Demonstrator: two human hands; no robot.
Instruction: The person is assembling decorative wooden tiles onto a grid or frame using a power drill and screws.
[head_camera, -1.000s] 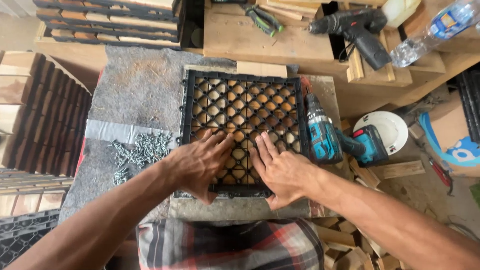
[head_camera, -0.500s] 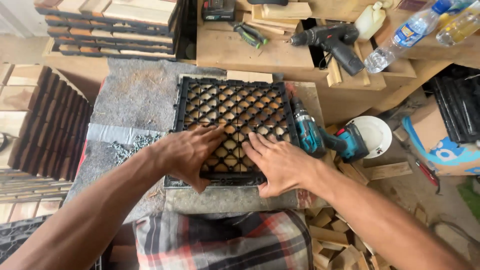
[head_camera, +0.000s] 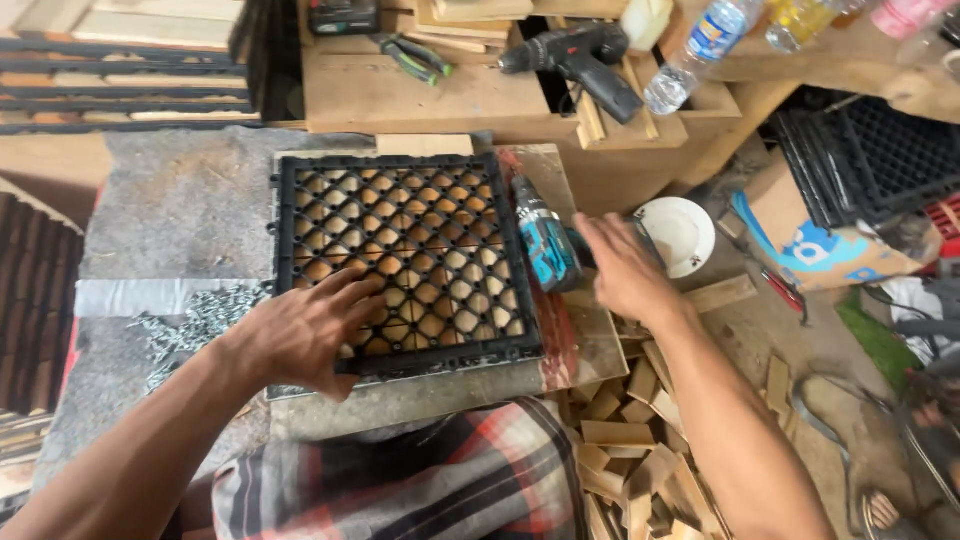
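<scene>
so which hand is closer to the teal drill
Right. The right hand reaches right beside the teal drill, about touching its rear. The left hand lies flat on the black grid tile, well to the drill's left.

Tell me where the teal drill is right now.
In the head view, the teal drill lies just right of the black grid panel, with the right hand on its handle side.

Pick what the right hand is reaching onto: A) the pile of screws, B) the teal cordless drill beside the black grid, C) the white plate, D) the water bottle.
B: the right hand lies on the teal cordless drill at the right edge of the black grid.
</scene>
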